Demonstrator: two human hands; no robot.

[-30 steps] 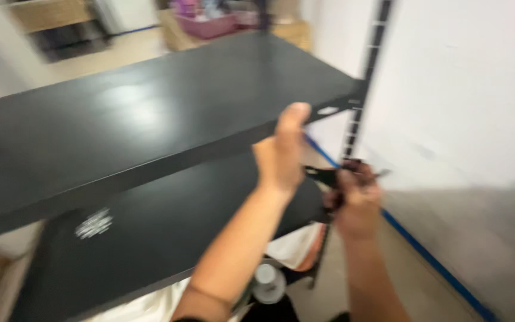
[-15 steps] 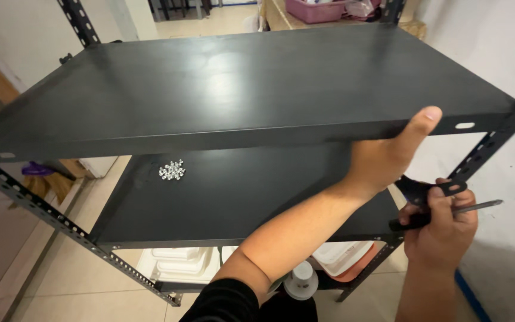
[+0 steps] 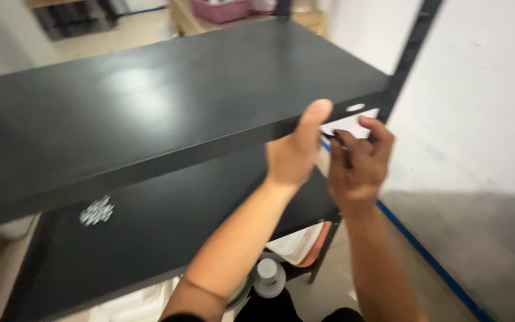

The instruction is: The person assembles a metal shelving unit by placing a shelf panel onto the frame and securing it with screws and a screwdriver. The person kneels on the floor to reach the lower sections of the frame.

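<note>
My left hand (image 3: 296,152) grips the front edge of the black top shelf (image 3: 150,101), thumb up on its surface. Just to its right, my right hand (image 3: 359,164) is closed around a dark tool (image 3: 342,145) and raised to the shelf's front right corner, by the slotted black upright post (image 3: 409,50). The tool is mostly hidden in my fingers. Below, a second black shelf (image 3: 168,244) carries a small heap of silvery fasteners (image 3: 96,211).
A white wall (image 3: 478,89) stands at the right, with a blue strip (image 3: 430,262) along the floor. Under the lower shelf sit a white bottle (image 3: 268,277) and white and orange containers (image 3: 302,244). A pink bin (image 3: 219,9) stands far behind.
My right hand has risen with the tool from below the shelf edge to the corner. The view has swung right and blurred. My left hand keeps its grip on the shelf edge.
</note>
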